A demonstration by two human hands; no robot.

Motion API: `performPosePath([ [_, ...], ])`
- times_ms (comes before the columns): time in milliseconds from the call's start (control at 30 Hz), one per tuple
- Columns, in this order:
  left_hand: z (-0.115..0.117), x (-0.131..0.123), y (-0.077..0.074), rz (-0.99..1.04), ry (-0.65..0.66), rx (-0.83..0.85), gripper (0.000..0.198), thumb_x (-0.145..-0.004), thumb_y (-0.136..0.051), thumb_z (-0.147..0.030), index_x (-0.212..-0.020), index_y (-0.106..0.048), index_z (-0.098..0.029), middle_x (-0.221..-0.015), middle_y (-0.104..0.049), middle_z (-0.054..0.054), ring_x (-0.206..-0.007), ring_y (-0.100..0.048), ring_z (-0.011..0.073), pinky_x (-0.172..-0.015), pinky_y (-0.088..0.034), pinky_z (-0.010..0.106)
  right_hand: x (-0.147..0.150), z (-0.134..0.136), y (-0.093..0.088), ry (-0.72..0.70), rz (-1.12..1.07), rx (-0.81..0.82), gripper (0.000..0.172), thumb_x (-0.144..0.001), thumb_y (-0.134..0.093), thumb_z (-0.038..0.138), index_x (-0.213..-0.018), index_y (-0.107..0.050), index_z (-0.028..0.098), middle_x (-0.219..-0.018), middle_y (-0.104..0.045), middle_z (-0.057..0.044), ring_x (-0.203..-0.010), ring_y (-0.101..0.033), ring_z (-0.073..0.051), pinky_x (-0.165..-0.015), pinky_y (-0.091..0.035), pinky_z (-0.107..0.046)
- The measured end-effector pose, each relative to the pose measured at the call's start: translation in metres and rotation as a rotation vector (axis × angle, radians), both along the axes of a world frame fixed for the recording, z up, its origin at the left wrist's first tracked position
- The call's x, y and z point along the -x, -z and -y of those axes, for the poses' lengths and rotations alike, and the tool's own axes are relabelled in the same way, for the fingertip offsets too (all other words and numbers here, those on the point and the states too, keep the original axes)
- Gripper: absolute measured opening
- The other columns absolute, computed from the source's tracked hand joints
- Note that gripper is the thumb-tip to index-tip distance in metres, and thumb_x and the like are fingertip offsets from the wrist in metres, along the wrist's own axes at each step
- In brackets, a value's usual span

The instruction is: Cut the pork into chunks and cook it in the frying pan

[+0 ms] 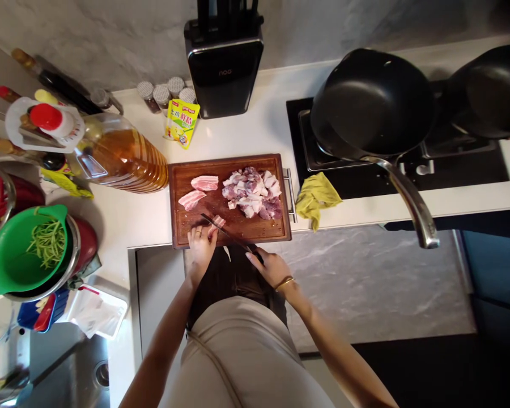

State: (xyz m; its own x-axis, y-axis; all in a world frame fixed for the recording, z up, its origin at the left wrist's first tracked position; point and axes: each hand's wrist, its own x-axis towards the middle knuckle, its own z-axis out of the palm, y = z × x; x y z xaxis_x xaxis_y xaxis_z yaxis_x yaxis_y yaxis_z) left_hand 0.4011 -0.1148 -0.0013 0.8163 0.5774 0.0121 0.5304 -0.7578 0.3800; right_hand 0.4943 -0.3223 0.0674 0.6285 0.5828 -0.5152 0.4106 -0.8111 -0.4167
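Observation:
My right hand (273, 267) is closed round the handle of a dark-bladed knife (238, 240). Its blade reaches left to a small piece of pork belly (216, 224) near the front edge of the wooden cutting board (181, 231). Pressed on that piece, my left hand (202, 243) has its fingers curled beside the blade. Two pork belly slices (204, 183) lie farther back on the left of the board. On the right half is a pile of cut meat chunks (251, 191).
A yellow cloth (318, 198) lies right of the board, by a black wok (374, 102) on the stove. A large oil bottle (123, 153), a seasoning packet (181, 123) and a knife block (225, 71) stand behind. A green colander (8, 249) and a sink (68, 368) are at left.

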Motion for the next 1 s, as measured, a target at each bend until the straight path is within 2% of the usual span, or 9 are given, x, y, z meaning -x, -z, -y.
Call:
performPosePath([
  [300, -0.001, -0.004, -0.007, -0.064, 0.017, 0.045, 0.039, -0.09, -0.045, -0.048, -0.109, -0.062, -0.018, -0.105, -0.064, 0.015, -0.105, -0.053, 0.0324, -0.093, -0.036, 0.049, -0.004, -0.005, -0.003, -0.028, -0.005, 0.047, 0.04, -0.095, -0.036, 0.052, -0.092, -0.062, 0.021, -0.07, -0.07, -0.006, -0.065, -0.066, -0.02, -0.054, -0.033, -0.025],
  [533, -0.001, -0.008, -0.009, -0.086, 0.001, 0.059, 0.033, -0.092, -0.04, -0.041, -0.097, -0.064, -0.019, -0.098, -0.063, 0.014, -0.102, -0.053, 0.0314, -0.094, -0.034, 0.05, -0.003, -0.004, -0.005, -0.022, 0.0, 0.029, 0.041, -0.095, -0.035, 0.052, -0.096, -0.062, 0.021, -0.07, -0.07, -0.007, -0.067, -0.068, -0.021, -0.055, -0.035, -0.026],
  [800, -0.002, -0.01, -0.017, -0.077, 0.016, 0.052, 0.032, -0.093, -0.04, -0.038, -0.092, -0.065, -0.018, -0.095, -0.065, 0.013, -0.099, -0.054, 0.0299, -0.095, -0.032, 0.049, -0.007, -0.005, -0.006, -0.028, -0.018, 0.013, 0.04, -0.095, -0.036, 0.05, -0.094, -0.063, 0.021, -0.072, -0.071, -0.007, -0.067, -0.068, -0.021, -0.057, -0.036, -0.025],
  [1000, -0.003, -0.01, -0.015, -0.064, 0.013, -0.05, 0.03, -0.092, -0.044, -0.039, -0.092, -0.066, -0.019, -0.088, -0.066, 0.011, -0.092, -0.057, 0.0271, -0.091, -0.035, 0.045, -0.008, -0.007, -0.007, -0.055, -0.009, 0.075, 0.042, -0.096, -0.033, 0.051, -0.096, -0.062, 0.02, -0.075, -0.072, -0.008, -0.071, -0.069, -0.022, -0.058, -0.036, -0.026],
])
